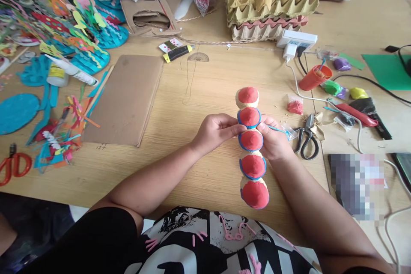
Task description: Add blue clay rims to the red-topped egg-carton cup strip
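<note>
My left hand (213, 133): thumb and fingers pinching the strip (252, 140) at its left edge. My right hand (276, 142): pinching the opposite edge. Strip: five mounds in a row, held up before me over the table (199, 180). Red covering: done on all five. Blue edging: visible on the nearest four; none seen on the farthest, its rim pale. Undersides: cannot tell. Beyond, right: black-handled scissors (308, 127), red cup (314, 79). Left: cardboard (125, 98). Far side: egg trays (268, 6).
</note>
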{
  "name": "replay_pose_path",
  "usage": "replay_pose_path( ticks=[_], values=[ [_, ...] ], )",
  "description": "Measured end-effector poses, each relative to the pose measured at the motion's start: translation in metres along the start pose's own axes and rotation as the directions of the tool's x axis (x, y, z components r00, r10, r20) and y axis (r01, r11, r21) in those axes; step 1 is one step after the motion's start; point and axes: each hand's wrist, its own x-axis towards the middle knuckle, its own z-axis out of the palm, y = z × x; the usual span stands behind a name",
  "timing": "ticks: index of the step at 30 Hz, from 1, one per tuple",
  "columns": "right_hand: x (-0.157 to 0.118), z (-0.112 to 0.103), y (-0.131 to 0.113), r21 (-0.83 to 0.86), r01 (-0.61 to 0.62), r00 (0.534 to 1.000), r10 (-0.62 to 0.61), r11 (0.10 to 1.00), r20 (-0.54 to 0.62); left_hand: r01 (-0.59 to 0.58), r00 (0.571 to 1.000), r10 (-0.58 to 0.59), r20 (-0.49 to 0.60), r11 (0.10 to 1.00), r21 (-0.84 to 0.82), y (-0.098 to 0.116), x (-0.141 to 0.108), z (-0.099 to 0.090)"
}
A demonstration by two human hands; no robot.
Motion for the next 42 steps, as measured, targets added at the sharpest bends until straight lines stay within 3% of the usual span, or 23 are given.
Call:
replay_pose_path(
  ticks=[3,7,16,19,22,24,27,30,36,42],
  values=[
    [0.001,0.003,-0.005,0.126,-0.076,0.996,0.080,0.989,-0.033,-0.017,1.000,0.018,-0.011,0.996,0.087,0.000,0.000,-0.001],
    [0.002,0.006,-0.009,0.134,-0.126,0.991,0.131,0.983,-0.024,-0.091,0.995,0.096,-0.007,0.965,0.245,0.002,0.001,-0.003],
    [0.002,0.006,-0.011,0.182,-0.119,0.993,0.121,0.976,0.001,-0.230,0.970,0.243,0.014,0.896,0.380,0.003,0.001,-0.005],
    [0.000,0.007,-0.009,0.182,-0.111,0.994,0.113,0.977,0.005,-0.189,0.981,0.194,0.003,0.954,0.234,0.000,0.002,-0.004],
    [-0.001,0.007,-0.005,0.174,-0.110,0.994,0.112,0.979,-0.002,-0.055,0.998,0.059,0.034,0.991,-0.123,-0.006,0.003,0.001],
    [-0.002,0.006,-0.003,0.182,-0.108,0.994,0.111,0.977,-0.001,0.073,0.996,-0.053,0.069,0.941,-0.331,-0.010,0.003,0.005],
    [-0.002,0.007,-0.003,0.203,-0.134,0.990,0.124,0.970,0.061,0.200,0.980,-0.178,0.091,0.851,-0.486,-0.012,0.002,0.009],
    [-0.002,0.008,-0.006,0.243,-0.141,0.985,0.112,0.960,0.128,0.246,0.969,-0.196,0.150,0.825,-0.510,-0.013,0.002,0.008],
    [-0.002,0.006,-0.008,0.255,-0.197,0.975,0.163,0.947,0.148,0.270,0.945,-0.137,0.298,0.842,-0.468,-0.015,0.004,-0.001],
    [-0.001,0.004,-0.005,0.228,-0.211,0.969,0.173,0.951,0.175,0.328,0.944,-0.262,0.202,0.822,-0.465,-0.017,0.007,-0.002]
  ],
)
